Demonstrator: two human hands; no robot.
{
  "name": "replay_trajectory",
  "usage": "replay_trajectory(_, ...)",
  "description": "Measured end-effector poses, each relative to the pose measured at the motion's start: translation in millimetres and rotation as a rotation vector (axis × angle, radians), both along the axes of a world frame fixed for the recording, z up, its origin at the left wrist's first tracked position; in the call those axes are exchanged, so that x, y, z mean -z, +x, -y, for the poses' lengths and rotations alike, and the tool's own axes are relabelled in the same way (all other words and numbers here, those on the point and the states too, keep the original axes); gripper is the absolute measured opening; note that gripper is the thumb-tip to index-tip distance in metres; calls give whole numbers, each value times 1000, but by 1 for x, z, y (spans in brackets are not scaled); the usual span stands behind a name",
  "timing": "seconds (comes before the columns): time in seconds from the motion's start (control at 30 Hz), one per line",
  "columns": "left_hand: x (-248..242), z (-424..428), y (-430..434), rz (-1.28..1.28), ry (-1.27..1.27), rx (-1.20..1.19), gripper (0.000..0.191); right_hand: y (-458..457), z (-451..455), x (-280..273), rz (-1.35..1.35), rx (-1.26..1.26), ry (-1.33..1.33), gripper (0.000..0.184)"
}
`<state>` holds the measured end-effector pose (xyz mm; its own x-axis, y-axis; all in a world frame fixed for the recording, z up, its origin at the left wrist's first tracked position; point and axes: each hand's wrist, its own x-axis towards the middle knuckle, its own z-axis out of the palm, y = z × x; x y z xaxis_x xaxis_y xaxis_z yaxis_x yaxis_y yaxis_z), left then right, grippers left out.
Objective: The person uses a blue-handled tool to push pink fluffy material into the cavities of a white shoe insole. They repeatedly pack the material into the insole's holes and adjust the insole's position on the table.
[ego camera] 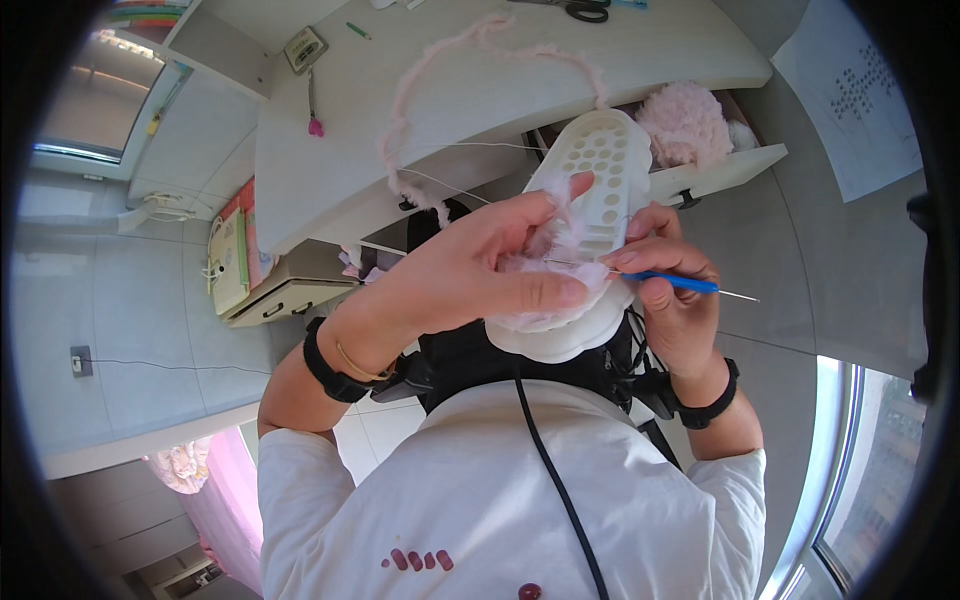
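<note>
A white plastic slipper (575,349) with a perforated footbed and scalloped edge is held above my lap. My left hand (480,262) grips its strap area, with fluffy pale pink yarn (559,217) bunched under the thumb and by the fingers. In my right hand (675,300) is a crochet hook with a blue handle (675,282), pinched between thumb and fingers. Its thin metal shaft points left into the fluff at the slipper; a second metal tip sticks out to the right. Fluff and fingers hide the hook's exact point of entry.
Loose pink yarn (401,97) loops across the white desk (337,150). A ball of pink yarn (684,124) sits in the open drawer (735,174). Scissors (587,12), a small green pencil (358,31) and a tape measure (305,50) lie on the desk. A black cable (551,465) runs down my shirt.
</note>
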<state>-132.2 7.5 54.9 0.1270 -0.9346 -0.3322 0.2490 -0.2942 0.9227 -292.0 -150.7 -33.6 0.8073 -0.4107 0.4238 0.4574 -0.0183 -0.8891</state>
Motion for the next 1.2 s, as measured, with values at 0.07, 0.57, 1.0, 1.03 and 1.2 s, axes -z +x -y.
replay_trajectory(0.07, 0, 0, -2, 31, -4, -7, 66, -1, -1, 0, -8, 5, 17, 39)
replay_trajectory(0.57, 2, -5, 4, 21, -20, 28, 66, 0, -2, 3, -5, -18, 59, 45)
replay_trajectory(1.0, -1, -9, 8, 100, -25, 88, 62, -2, 16, 3, -12, -169, 87, 46)
replay_trajectory(1.03, -1, -10, 8, 110, -23, 91, 60, -2, 18, 2, -26, -187, 70, 47)
replay_trajectory(1.2, 2, -10, 6, 57, -12, 80, 53, 0, 29, -2, -76, -279, 3, 50)
